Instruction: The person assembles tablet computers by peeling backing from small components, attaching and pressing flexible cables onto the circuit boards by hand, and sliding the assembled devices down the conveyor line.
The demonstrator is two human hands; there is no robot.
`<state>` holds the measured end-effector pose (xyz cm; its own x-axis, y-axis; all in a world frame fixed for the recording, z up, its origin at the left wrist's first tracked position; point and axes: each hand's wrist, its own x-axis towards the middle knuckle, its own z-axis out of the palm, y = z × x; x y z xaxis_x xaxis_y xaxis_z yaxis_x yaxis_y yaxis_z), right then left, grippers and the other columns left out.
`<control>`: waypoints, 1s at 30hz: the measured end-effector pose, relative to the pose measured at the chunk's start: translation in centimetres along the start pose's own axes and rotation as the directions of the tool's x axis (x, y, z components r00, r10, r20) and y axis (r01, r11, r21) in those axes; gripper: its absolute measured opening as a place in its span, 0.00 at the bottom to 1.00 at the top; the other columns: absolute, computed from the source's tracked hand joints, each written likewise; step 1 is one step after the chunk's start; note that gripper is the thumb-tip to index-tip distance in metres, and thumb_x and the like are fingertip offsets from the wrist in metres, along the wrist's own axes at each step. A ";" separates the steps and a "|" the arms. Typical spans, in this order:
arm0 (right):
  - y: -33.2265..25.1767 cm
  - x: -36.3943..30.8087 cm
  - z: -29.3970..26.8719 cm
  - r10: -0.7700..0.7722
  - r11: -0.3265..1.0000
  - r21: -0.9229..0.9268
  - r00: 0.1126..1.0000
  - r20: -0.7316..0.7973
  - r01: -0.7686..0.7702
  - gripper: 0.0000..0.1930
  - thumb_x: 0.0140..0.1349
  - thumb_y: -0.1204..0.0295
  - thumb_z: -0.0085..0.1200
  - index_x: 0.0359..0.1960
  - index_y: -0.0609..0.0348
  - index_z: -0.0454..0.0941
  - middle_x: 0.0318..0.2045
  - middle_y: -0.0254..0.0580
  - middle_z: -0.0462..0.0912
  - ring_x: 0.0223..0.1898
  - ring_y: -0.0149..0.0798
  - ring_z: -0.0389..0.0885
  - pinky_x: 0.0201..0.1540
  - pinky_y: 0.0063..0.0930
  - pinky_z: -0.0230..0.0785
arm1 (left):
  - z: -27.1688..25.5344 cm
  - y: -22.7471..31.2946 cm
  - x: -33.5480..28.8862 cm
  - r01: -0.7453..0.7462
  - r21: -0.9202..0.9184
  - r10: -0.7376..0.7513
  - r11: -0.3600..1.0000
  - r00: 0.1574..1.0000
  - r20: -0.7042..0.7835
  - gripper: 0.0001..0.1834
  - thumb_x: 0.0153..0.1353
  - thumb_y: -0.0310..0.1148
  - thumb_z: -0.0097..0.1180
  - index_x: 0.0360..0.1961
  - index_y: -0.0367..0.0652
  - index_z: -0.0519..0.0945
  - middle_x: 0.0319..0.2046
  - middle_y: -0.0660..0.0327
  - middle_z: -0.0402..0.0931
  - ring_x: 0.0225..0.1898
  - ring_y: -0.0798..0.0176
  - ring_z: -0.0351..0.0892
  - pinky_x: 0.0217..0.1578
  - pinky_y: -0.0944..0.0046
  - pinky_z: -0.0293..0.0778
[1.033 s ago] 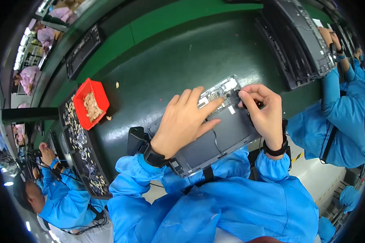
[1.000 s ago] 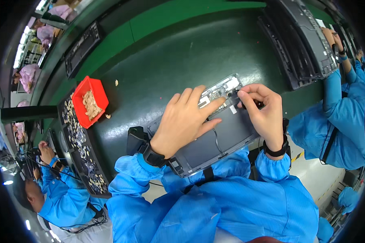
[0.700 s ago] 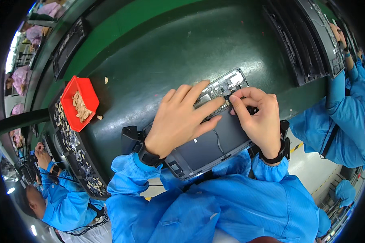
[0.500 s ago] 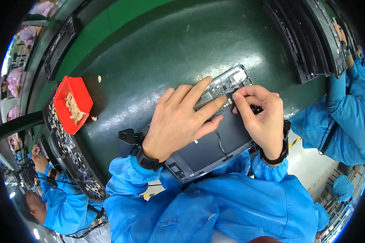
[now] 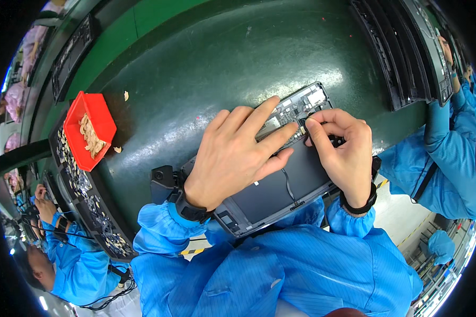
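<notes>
From the head view, I see the right hand (image 5: 348, 150) with thumb and forefinger together over the circuit board (image 5: 286, 114), whether clamped on something I cannot tell; the dark casing (image 5: 267, 198) lies beneath and left of that grip, the left hand (image 5: 230, 153) spread across it, fingers apart. I judge this delicate board work, calling next for steady, light finger pressure.

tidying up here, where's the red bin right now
In the head view, the red bin is at the left side of the green bench, overlapping the far end of the black tray, left of the person's left hand.
</notes>
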<state>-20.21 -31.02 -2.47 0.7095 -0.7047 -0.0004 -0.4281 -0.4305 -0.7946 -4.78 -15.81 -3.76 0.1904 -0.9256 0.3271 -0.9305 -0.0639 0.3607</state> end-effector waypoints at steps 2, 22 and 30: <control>-0.1 0.1 -0.2 -0.021 1.000 0.005 1.000 0.008 0.021 0.05 0.65 0.73 0.65 0.34 0.62 0.87 0.21 0.38 0.89 0.26 0.37 0.86 0.37 0.32 0.72 | -0.1 0.0 0.0 0.002 0.000 -0.002 1.000 1.000 0.001 0.21 0.53 0.44 0.76 0.49 0.59 0.92 0.61 0.59 0.82 0.41 0.59 0.82 0.39 0.60 0.76; -0.4 0.0 -0.4 0.095 0.988 0.116 0.994 0.047 -0.100 0.06 0.66 0.75 0.64 0.36 0.68 0.87 0.21 0.44 0.89 0.24 0.31 0.88 0.32 0.25 0.75 | 0.0 0.1 -0.1 0.000 0.031 -0.003 1.000 0.996 0.094 0.23 0.59 0.44 0.70 0.58 0.66 0.87 0.63 0.59 0.77 0.47 0.56 0.80 0.43 0.57 0.78; -0.3 0.1 -0.2 0.037 0.996 0.078 0.999 0.030 -0.039 0.06 0.66 0.75 0.64 0.36 0.68 0.87 0.21 0.46 0.89 0.23 0.32 0.87 0.33 0.27 0.75 | -0.2 0.2 -0.2 0.008 0.028 -0.010 1.000 0.996 0.084 0.23 0.58 0.44 0.70 0.57 0.66 0.88 0.64 0.59 0.77 0.48 0.56 0.80 0.43 0.57 0.78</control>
<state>-20.07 -31.04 -2.11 0.7097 -0.7028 -0.0483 -0.4105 -0.3568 -0.8392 -4.93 -15.57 -3.63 0.1732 -0.9528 0.2493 -0.9374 -0.0818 0.3386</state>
